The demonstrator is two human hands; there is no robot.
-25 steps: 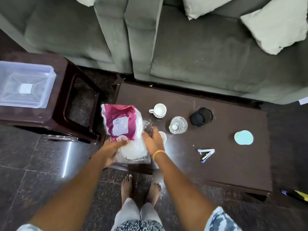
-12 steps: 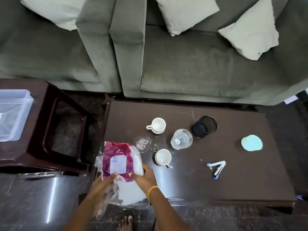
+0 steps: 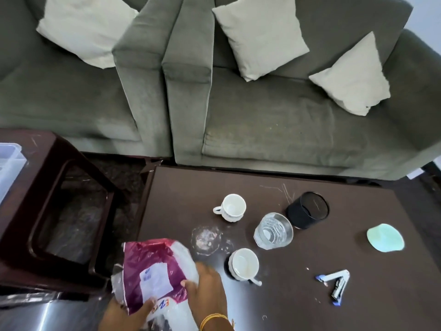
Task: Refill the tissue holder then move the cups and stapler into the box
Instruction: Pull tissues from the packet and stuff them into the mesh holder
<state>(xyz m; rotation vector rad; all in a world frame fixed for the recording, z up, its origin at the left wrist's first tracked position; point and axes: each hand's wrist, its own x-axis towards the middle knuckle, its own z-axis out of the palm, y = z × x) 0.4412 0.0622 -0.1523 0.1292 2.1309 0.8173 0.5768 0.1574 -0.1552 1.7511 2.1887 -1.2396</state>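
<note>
At the far left, the clear plastic storage box (image 3: 9,161) sits on the dark wooden side table (image 3: 47,187), well apart from everything that must end up in it, so each carry will cross the gap between the two tables, where a dropped cup would meet hard floor. At the near left corner of the dark brown coffee table (image 3: 298,295), the left hand (image 3: 124,314) is closed on the lower edge of the maroon-and-clear plastic tissue pack (image 3: 155,271), while the right hand (image 3: 207,287) presses fingers into its right side; both grips are clamped on the pack. It overhangs the table edge, so a slip could send it down, and a hard tug on the wrap may tear tissues. Just beyond lies a clear glass dish (image 3: 205,237), hard to see and easy to knock. The nearer white ceramic cup (image 3: 244,263) stands just beside the right hand, within reach of a stray elbow; the farther white cup (image 3: 231,207) stands behind. I judge the clear glass tumbler (image 3: 273,231), touching the black mesh cylinder (image 3: 307,212), to be the tissue holder, though I cannot tell for certain. The blue-and-white stapler (image 3: 335,284) lies open, and may pinch when lifted.
</note>
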